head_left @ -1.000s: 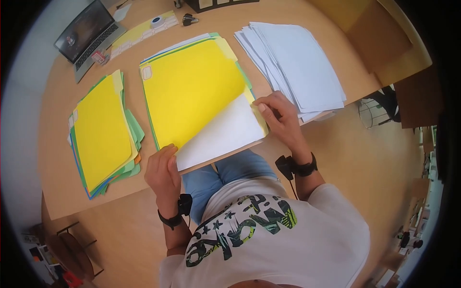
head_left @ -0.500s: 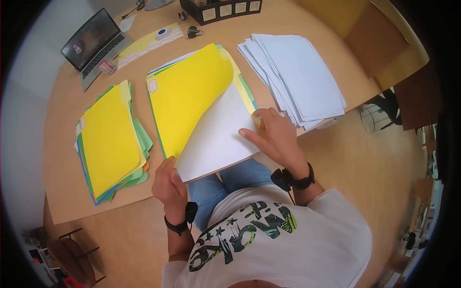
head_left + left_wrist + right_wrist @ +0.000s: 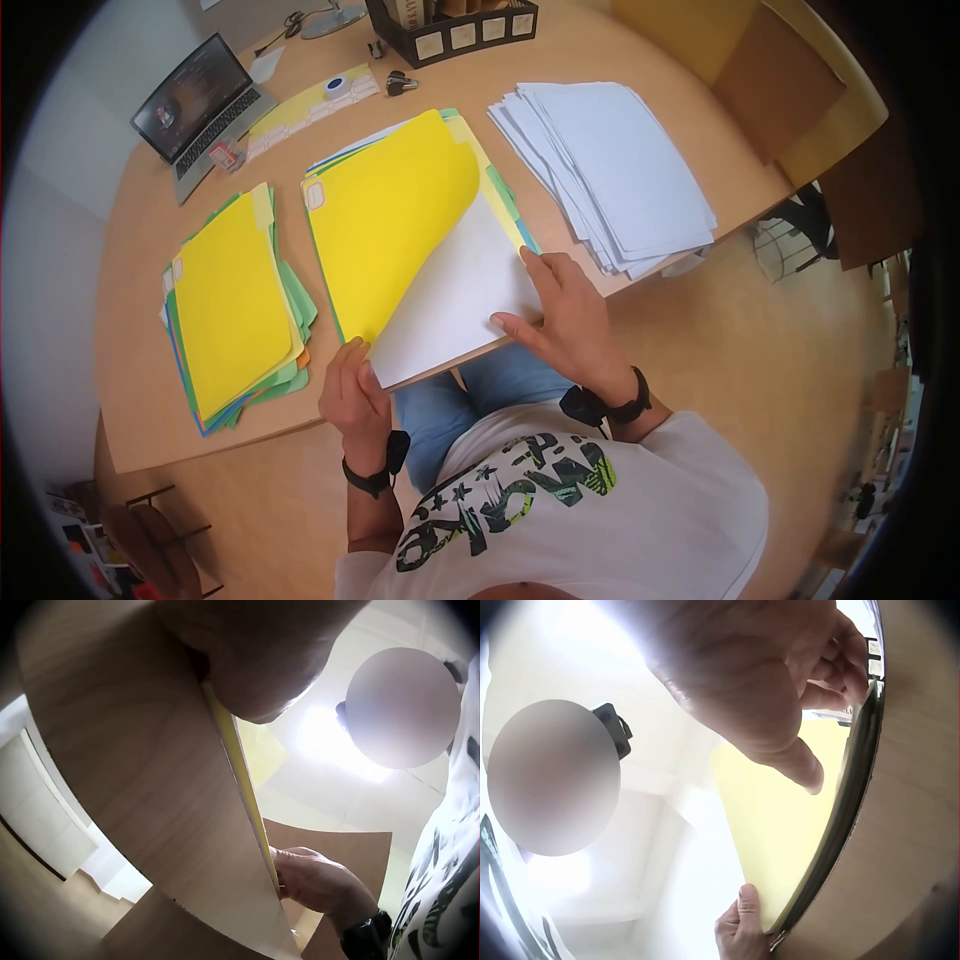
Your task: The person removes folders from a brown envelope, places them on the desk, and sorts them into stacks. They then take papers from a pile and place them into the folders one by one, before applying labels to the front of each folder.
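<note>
A yellow folder (image 3: 385, 215) tops the middle stack, its right part raised and curling over a white sheet (image 3: 455, 285). At its near left corner the left hand (image 3: 358, 400) pinches the yellow cover between thumb and fingers. The right hand (image 3: 575, 325) lies at the sheet's right edge, fingers extended, thumb apart over the paper. In the right wrist view the raised yellow cover (image 3: 776, 817) spans between the right hand (image 3: 757, 682) and the left hand (image 3: 742, 930). The left wrist view shows the right hand (image 3: 319, 881) beside the stack's edge.
Another folder stack (image 3: 235, 305) lies at left, a pile of white paper (image 3: 625, 170) at right. Farther back are a laptop (image 3: 200, 110), a label strip with a tape roll (image 3: 336, 88), a black clip (image 3: 400, 83) and a black organizer (image 3: 480, 35).
The cover's right side has lifted and curled leftward, showing more of the white sheet. The right hand has left the folder's far right edge and moved nearer the body, its thumb spread.
</note>
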`<state>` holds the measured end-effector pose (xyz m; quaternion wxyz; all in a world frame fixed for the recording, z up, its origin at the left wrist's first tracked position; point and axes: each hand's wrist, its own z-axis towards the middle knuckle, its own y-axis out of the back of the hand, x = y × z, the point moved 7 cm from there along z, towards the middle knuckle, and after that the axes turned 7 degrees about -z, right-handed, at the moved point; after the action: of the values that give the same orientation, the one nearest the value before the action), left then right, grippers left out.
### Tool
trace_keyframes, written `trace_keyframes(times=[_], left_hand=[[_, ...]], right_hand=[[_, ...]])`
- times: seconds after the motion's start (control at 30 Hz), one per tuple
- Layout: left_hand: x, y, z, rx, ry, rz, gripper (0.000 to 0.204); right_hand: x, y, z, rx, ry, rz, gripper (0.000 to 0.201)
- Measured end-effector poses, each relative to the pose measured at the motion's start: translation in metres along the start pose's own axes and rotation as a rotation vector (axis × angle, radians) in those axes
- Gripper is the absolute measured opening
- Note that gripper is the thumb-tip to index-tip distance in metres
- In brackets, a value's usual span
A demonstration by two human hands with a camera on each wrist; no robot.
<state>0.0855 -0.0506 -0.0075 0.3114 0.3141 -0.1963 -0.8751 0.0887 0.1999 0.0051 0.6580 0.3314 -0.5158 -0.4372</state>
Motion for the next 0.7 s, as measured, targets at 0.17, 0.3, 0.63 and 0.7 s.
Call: trace_keyframes(times=[0.17, 0.3, 0.63, 0.7], left_hand=[[0.000, -0.001, 0.000, 0.007, -0.016, -0.012, 0.019], [0.000, 0.000, -0.001, -0.002, 0.005, -0.014, 0.020], [0.005, 0.002, -0.005, -0.017, 0.032, -0.035, 0.023], [0.006, 0.002, -0.005, -0.027, 0.046, -0.059, 0.024]], right_hand=[[-0.008, -0.002, -0.006, 0.068, -0.137, 0.599, 0.071], [-0.024, -0.003, -0.013, -0.003, -0.198, 1.027, 0.071], [-0.019, 0.005, -0.027, -0.090, 0.069, 0.120, 0.076], [-0.015, 0.002, -0.027, -0.118, 0.104, -0.005, 0.075]])
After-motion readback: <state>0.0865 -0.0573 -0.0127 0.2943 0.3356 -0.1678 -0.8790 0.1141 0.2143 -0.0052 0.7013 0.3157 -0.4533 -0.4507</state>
